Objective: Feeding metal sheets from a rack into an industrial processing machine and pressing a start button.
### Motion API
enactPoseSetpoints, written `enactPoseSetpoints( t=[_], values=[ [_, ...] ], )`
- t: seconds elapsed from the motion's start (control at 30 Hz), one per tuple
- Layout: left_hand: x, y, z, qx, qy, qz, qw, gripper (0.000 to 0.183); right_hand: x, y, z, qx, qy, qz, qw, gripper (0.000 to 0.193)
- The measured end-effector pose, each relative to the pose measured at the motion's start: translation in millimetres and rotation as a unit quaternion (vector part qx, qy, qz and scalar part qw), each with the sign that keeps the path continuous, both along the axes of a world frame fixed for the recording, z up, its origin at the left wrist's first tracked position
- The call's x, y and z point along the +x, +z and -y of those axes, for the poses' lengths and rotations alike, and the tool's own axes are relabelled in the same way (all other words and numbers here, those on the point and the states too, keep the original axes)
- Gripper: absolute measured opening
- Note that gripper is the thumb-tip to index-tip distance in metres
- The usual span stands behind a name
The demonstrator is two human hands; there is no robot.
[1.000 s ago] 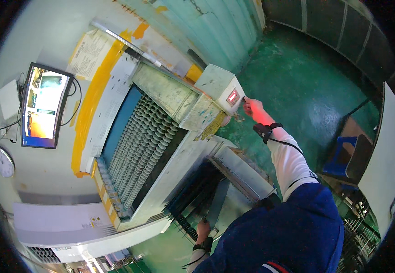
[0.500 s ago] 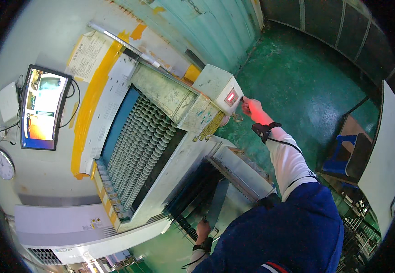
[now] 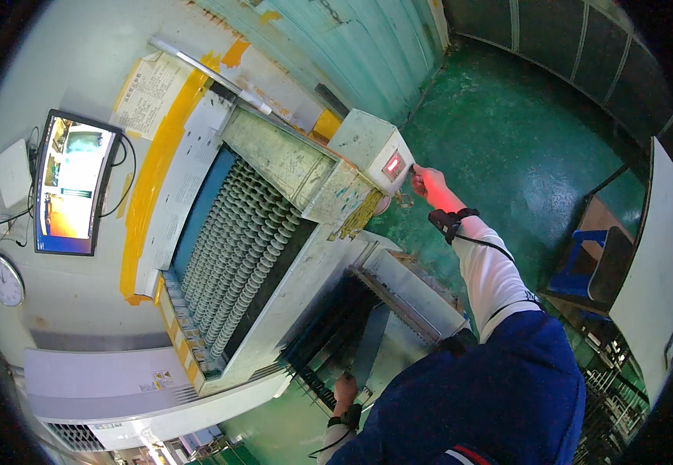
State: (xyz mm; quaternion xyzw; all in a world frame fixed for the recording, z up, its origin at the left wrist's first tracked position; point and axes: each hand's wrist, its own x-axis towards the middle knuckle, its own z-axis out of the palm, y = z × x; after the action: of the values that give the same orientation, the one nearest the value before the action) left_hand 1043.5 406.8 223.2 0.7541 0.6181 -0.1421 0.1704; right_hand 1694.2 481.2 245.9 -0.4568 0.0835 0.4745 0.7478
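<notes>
My right hand [image 3: 431, 186] reaches out to a pale control box [image 3: 367, 151] with a small red-lit display. Its fingers are closed on a small dark knob at the box's right side, mostly hidden by the fingertips. Below, my left hand [image 3: 344, 391] is closed at the lower end of a dark flat panel [image 3: 369, 349], beside a black slotted rack [image 3: 329, 333]. What exactly the left fingers grip is hidden. Left of the box lies the machine's bed of ridged rollers [image 3: 236, 248], with a blue strip along its far side.
A monitor [image 3: 77, 184] and a round clock [image 3: 5, 280] are on the left wall. A white-topped table [image 3: 650, 271] stands at right beside a blue stool-like object [image 3: 576, 263]. Green floor [image 3: 507, 155] extends beyond my right hand. A pale ridged panel [image 3: 352, 46] rises behind the machine.
</notes>
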Motion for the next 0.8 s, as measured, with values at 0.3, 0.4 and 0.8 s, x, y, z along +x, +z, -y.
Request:
enactPoseSetpoints(
  t=[0.3,0.4,0.8],
  values=[
    [11.5,14.3,2.6,-0.009,0.005,-0.002,1.000,0.029,-0.8,-2.2,-1.4,-0.018,-0.013,0.008,1.000,0.020],
    [12.5,15.8,2.0,-0.021,0.019,0.003,1.000,0.029,0.7,-4.0,-1.6,-0.009,-0.006,0.005,1.000,0.020],
    [16.0,15.0,0.5,-0.038,0.040,-0.019,0.998,0.035,1.4,2.9,0.4,-0.013,-0.020,-0.002,1.000,0.023]
  ],
)
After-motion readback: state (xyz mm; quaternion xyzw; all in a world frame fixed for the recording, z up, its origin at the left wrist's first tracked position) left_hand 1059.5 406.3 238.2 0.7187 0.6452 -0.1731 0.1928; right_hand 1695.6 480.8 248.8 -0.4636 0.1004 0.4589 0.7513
